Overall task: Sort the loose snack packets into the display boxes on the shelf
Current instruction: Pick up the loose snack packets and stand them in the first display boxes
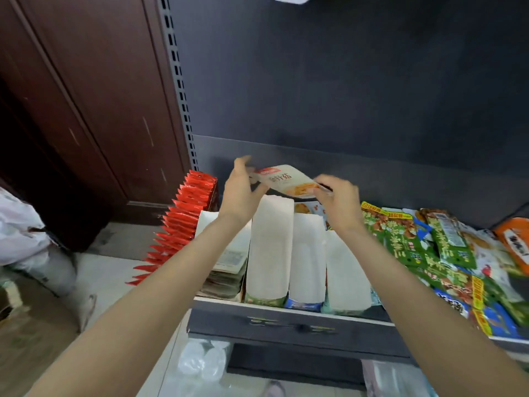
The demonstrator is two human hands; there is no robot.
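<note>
A person is reaching both bare arms over a dark shelf [286, 319], holding one white snack packet [282, 180] in the air at about 12 o'clock above a row of display boxes. The left hand [242, 187] is pinching the packet's left end between thumb and fingers, the other fingers half open; the right hand [337, 200] is gripping the packet's right end, fingers curled around its edge. The packet is lying nearly flat, tilting down toward the right, and is showing a red label and an orange picture.

Directly under it, three tall white display boxes [270, 247] are standing side by side on the shelf, their tops open. At 9 o'clock from them, a lower box of flat pale packets [229, 267] is sitting partly behind the left forearm, and farther to 9 o'clock a long row of red packets [183, 222] is standing on edge. At 3 o'clock, a loose heap of green packets [423, 247] is lying across the shelf, with an orange packet [515, 245] at its far right edge. A dark back panel [343, 81] is rising behind the shelf.
</note>
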